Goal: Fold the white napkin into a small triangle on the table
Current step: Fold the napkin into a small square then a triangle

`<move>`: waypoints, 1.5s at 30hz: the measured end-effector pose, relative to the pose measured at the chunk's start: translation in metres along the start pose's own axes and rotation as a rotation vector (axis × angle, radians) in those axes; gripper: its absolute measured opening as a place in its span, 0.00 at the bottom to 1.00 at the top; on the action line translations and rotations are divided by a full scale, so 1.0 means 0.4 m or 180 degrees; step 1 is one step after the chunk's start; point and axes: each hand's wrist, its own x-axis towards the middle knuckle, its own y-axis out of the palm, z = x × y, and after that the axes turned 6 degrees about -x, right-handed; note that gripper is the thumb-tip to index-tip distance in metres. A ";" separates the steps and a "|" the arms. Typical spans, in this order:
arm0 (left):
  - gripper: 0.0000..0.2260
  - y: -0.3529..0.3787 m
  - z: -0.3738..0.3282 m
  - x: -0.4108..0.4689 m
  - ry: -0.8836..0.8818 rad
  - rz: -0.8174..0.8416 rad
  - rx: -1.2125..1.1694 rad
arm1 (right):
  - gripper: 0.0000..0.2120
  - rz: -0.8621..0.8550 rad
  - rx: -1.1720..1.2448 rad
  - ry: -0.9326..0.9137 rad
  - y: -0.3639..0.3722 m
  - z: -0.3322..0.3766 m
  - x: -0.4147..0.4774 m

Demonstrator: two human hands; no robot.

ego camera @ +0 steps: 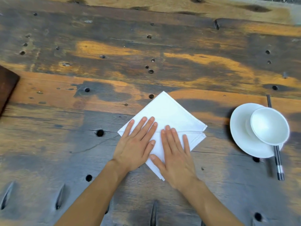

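The white napkin (pixel 171 111) lies on the wooden table (pixel 114 62) as a diamond, one corner pointing away from me. A hemmed edge runs across it from the middle to its right corner. My left hand (pixel 136 144) lies flat on the napkin's left half with straight, spread fingers. My right hand (pixel 175 152) presses flat on the lower right part, its thumb stretched toward the left hand. The near corner of the napkin shows between my wrists.
A white saucer (pixel 241 136) with a small white bowl (pixel 268 126) tilted on it stands to the right, resting over dark chopsticks (pixel 279 167). A dark brown board (pixel 6 87) sits at the left edge. The rough tabletop has many holes and notches.
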 end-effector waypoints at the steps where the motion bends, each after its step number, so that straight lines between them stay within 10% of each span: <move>1: 0.26 0.001 0.000 0.001 0.0005 -0.0033 -0.0033 | 0.40 -0.0027 -0.0021 0.0148 0.001 -0.025 -0.012; 27: 0.26 0.012 0.004 -0.009 0.0173 -0.0533 -0.0483 | 0.43 -0.0067 0.0047 0.0462 -0.020 -0.149 -0.019; 32: 0.23 0.010 0.027 -0.077 0.1067 -0.0814 -0.0851 | 0.29 -0.0987 0.0504 -0.0707 -0.024 -0.193 -0.045; 37: 0.20 0.007 0.016 -0.128 0.1518 -0.0508 -0.0670 | 0.15 -0.0787 0.0653 -0.2001 -0.045 -0.224 -0.051; 45: 0.11 0.009 -0.033 -0.119 0.1471 -0.0568 -0.0690 | 0.09 -0.0820 0.0492 -0.2501 -0.071 -0.224 -0.010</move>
